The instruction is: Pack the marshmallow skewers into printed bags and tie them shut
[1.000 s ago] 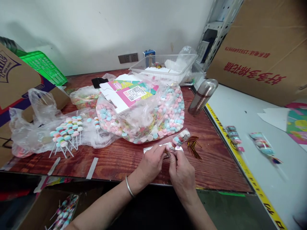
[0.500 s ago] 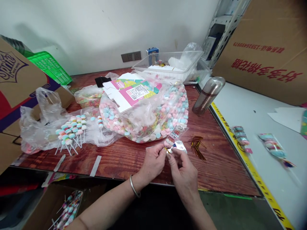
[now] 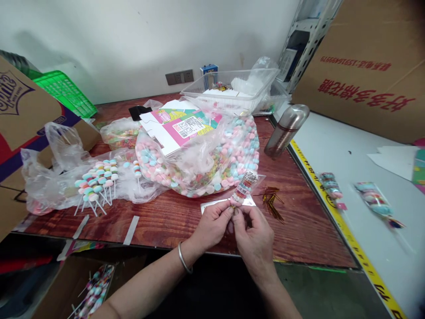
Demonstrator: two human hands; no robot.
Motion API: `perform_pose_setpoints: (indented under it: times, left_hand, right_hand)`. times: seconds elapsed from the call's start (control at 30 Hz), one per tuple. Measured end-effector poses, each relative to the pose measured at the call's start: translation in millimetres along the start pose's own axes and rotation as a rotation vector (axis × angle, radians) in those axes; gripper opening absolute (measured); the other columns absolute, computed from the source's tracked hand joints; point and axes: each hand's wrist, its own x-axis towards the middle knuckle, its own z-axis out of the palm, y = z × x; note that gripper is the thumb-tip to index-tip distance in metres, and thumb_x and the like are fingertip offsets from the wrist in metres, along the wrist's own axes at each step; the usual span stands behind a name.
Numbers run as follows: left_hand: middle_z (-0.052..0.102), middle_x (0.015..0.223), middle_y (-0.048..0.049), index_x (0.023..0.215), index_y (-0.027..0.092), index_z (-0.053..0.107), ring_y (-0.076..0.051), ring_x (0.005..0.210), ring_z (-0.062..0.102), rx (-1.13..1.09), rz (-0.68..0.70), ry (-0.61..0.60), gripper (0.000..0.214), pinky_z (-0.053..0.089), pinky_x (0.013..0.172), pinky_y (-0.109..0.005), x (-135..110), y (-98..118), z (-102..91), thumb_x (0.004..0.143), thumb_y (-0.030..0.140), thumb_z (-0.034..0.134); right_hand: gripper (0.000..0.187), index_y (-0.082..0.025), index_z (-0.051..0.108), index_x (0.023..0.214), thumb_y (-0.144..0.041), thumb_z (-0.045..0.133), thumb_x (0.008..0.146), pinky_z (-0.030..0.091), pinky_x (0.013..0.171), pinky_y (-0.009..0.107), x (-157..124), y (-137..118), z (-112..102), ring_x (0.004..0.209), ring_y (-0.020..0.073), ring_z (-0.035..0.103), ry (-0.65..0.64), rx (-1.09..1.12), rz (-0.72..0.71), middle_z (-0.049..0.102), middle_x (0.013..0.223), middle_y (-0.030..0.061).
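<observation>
My left hand (image 3: pixel 215 223) and my right hand (image 3: pixel 255 235) meet at the front of the table, thumbs and fingers pinched together. Between them is a marshmallow lollipop in a clear printed wrapper (image 3: pixel 244 188), its top pointing away from me. Both hands pinch the gathered neck of the wrapper, where a bit of gold twist tie (image 3: pixel 233 206) shows at the fingertips. The stick is hidden by my hands. Just beyond my fingers, a shiny silver-white sheet (image 3: pixel 212 203) lies flat. Loose gold twist ties (image 3: pixel 272 204) lie to the right of my right hand.
A big bag of pastel marshmallows (image 3: pixel 152 164) carries printed cards (image 3: pixel 179 126). Unwrapped marshmallow sticks (image 3: pixel 99 179) lie on plastic at left. A steel flask (image 3: pixel 287 130) stands at right, near wrapped lollipops (image 3: pixel 373 199) on the white table. Below left, a carton (image 3: pixel 59 288) holds more sticks.
The wrapped lollipop has turned more upright, and its marshmallows show more. My fingertips have come closer together at the wrapper's neck. The whole view has shifted slightly.
</observation>
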Motion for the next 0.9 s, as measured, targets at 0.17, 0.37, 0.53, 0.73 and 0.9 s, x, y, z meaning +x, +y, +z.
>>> perform_pose_setpoints:
  times: [0.17, 0.37, 0.53, 0.73, 0.9]
  left_hand:
    - [0.068, 0.112, -0.0099, 0.109, 0.02, 0.07, -0.025, 0.112, 0.059, -0.204, -0.037, -0.187, 0.041, 0.046, 0.099, -0.041, 4, 16, -13.6, 0.094, 0.043, 0.039]
    - [0.059, 0.133, -0.0073, 0.074, 0.022, 0.076, -0.026, 0.118, 0.057, 0.026, 0.092, -0.196, 0.073, 0.049, 0.096, -0.044, -3, 23, -23.4, 0.094, 0.06, 0.016]
    - [0.058, 0.135, -0.0098, 0.109, 0.023, 0.073, -0.026, 0.121, 0.055, 0.128, 0.168, -0.214, 0.075, 0.047, 0.098, -0.043, -4, 32, -21.4, 0.093, 0.06, 0.009]
    - [0.057, 0.137, -0.0081, 0.1, 0.029, 0.076, -0.032, 0.13, 0.048, 0.473, 0.527, -0.628, 0.025, 0.034, 0.109, -0.05, -23, 63, -20.3, 0.078, 0.04, 0.07]
    - [0.034, 0.153, -0.0146, 0.146, 0.028, 0.039, -0.031, 0.143, 0.029, 0.58, 0.336, -0.334, 0.075, 0.032, 0.111, -0.051, -41, 55, -27.3, 0.078, 0.014, 0.067]
  right_hand:
    - [0.012, -0.021, 0.059, 0.084, -0.018, 0.049, 0.09, 0.047, 0.067, 0.028, 4, -6, -12, 0.07, 0.0165, 0.061, -0.044, -0.218, -0.364, 0.065, 0.076, 0.004]
    - [0.007, -0.02, 0.06, 0.089, -0.016, 0.054, 0.088, 0.048, 0.07, 0.029, 12, -13, -36, 0.073, 0.018, 0.063, 0.025, -0.257, -0.471, 0.066, 0.078, 0.0052]
    - [0.007, -0.023, 0.066, 0.079, -0.023, 0.06, 0.084, 0.05, 0.065, 0.029, -6, -22, -30, 0.07, 0.0186, 0.064, -0.232, 0.182, -0.141, 0.068, 0.075, 0.0043]
    - [0.041, -0.022, 0.072, 0.086, -0.057, 0.05, 0.085, 0.051, 0.054, 0.033, -13, -13, -19, 0.07, 0.0236, 0.067, -0.428, 0.692, 0.382, 0.071, 0.085, 0.0098]
    - [0.032, -0.017, 0.064, 0.076, -0.049, 0.066, 0.077, 0.032, 0.038, 0.02, -12, -18, -15, 0.043, 0.0087, 0.039, -0.551, 0.918, 0.697, 0.056, 0.058, -0.0006]
